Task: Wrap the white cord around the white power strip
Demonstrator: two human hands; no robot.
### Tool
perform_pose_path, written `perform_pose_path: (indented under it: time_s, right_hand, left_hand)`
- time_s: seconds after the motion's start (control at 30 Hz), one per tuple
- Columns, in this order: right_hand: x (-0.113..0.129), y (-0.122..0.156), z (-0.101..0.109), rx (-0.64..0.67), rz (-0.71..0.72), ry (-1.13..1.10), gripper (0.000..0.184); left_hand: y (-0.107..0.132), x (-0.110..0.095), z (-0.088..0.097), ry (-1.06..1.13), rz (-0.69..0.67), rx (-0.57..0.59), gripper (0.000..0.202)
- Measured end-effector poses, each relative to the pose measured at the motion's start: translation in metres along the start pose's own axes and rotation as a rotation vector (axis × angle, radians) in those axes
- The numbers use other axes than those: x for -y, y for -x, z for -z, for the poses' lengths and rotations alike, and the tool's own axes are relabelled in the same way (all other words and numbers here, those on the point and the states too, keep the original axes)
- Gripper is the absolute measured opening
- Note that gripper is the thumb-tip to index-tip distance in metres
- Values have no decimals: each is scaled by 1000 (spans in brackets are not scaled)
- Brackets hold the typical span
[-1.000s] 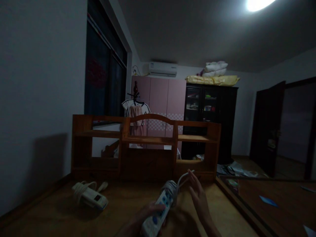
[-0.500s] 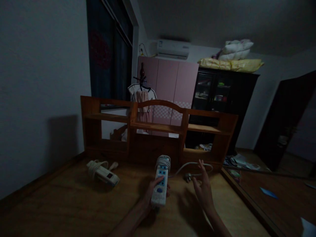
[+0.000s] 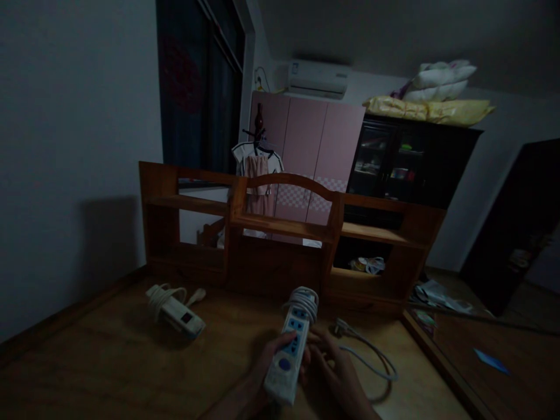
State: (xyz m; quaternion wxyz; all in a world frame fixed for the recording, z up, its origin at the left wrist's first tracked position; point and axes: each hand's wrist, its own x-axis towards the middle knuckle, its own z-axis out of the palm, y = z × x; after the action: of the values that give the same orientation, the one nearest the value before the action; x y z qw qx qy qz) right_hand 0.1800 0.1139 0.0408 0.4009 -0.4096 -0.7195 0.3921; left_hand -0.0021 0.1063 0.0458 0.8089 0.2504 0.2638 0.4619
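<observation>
My left hand [image 3: 266,364] is wrapped around a white power strip [image 3: 291,350] with blue sockets, held above the wooden desk [image 3: 109,361]. Part of its white cord [image 3: 370,356] is wound round the far end; the rest loops loose on the desk to the right, ending in a plug [image 3: 338,328]. My right hand [image 3: 335,367] lies against the strip's right side with fingers curled on it. A second white power strip [image 3: 177,309], its cord coiled around it, lies on the desk at the left.
A wooden shelf unit [image 3: 280,233] stands along the back of the desk. Behind it are a pink wardrobe [image 3: 315,151], a dark cabinet [image 3: 411,163] with bedding on top, and a dark window [image 3: 196,99]. A blue scrap [image 3: 490,359] lies at the right.
My right hand, raised and open before, has come down onto the strip. The loose cord has dropped onto the desk at the right. The view has tilted down slightly.
</observation>
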Motion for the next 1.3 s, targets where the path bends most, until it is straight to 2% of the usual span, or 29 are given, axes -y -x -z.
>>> perform_pose_path:
  time_s: [0.1,0.23,0.37,0.53,0.67,0.8,0.9,1.07,1.2,1.3]
  right_hand:
    - [-4,-4,4,-39,51,23,30]
    - [-2,-8,15,-203,32,42,28]
    - [1,-11,31,-347,24,-80,31]
    - [0,-14,50,-459,12,-287,33]
    - [7,-10,61,-531,-7,-404,40]
    - [15,-6,72,-547,15,-495,46]
    - [13,-10,75,-516,-6,-538,51]
    - [-1,-18,66,-291,-97,-617,66]
    - [0,-14,56,-103,-145,-607,64]
    - [5,-8,50,36,-175,-633,63]
  left_hand:
    - [2,1,-1,-22,7,71,44]
    - [6,1,-1,-71,38,149,43]
    - [9,5,-1,-145,89,200,45]
    - [3,13,7,-221,133,259,43]
    - [-3,14,15,-249,175,233,44]
    - [-7,7,18,-200,75,120,43]
    - [-8,0,19,-88,-1,25,40]
    - [-4,-16,23,154,-81,-36,35]
    - [2,-24,25,210,-136,-35,32]
    - [4,-23,23,175,-155,20,34]
